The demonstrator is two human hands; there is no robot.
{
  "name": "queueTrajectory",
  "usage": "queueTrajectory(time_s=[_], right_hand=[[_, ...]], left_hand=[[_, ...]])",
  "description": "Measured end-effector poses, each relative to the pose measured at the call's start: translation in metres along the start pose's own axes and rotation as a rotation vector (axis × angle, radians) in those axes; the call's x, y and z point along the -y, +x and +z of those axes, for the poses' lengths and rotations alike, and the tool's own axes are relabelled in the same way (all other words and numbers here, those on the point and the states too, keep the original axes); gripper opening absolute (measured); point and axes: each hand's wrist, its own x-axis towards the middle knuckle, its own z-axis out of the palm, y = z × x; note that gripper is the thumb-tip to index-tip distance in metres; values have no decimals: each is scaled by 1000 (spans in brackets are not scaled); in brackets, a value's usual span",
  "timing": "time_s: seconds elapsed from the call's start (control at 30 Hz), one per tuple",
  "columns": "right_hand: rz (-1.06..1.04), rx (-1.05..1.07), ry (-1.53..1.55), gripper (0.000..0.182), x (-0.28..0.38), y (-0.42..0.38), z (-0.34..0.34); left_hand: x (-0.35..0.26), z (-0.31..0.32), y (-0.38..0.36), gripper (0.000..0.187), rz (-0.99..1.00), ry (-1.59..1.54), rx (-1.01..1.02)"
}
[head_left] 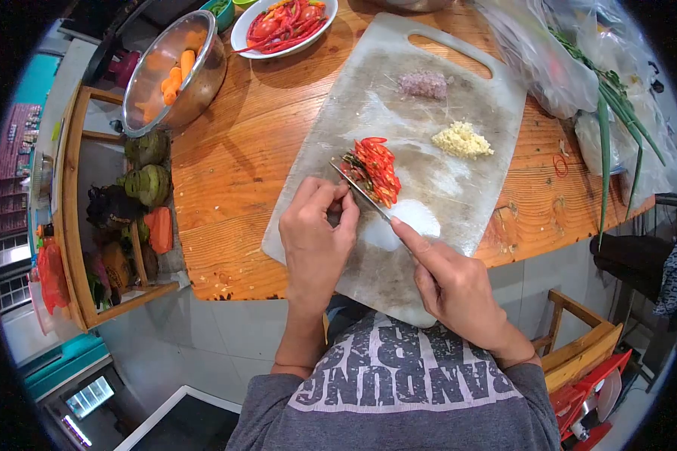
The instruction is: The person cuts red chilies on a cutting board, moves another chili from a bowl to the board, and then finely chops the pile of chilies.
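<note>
A long knife (359,189) is in my right hand (455,282), with the index finger stretched along its back. Its blade lies against a pile of sliced red chilies (378,171), with darker greenish pieces along the edge. Close beside the blade, my left hand (320,225) has its fingers curled and pressed together on the cutting board (308,195); whatever they pinch is hidden. Farther up the board sit a heap of minced garlic (462,140) and a small heap of chopped shallot (423,85).
A metal bowl (138,104) with carrots (171,86) stands at the table's left edge. Behind it is a white plate (241,28) of red chilies and tomatoes. Plastic bags (530,60) and green onions (613,113) lie right. A wooden rack (70,188) of vegetables stands left.
</note>
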Motion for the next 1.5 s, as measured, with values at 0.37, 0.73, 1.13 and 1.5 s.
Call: queueTrajectory(time_s=[0.37, 0.73, 1.13, 1.5], right_hand=[[15, 46, -66, 68, 5, 14, 2], [7, 15, -103, 69, 5, 2, 10], [-26, 8, 172, 63, -10, 10, 4], [-22, -23, 60, 65, -10, 11, 4]], left_hand=[[0, -3, 3, 6, -15, 17, 46], [2, 2, -1, 6, -94, -61, -44], [4, -5, -5, 7, 30, 35, -74], [3, -5, -6, 9, -93, -22, -63]])
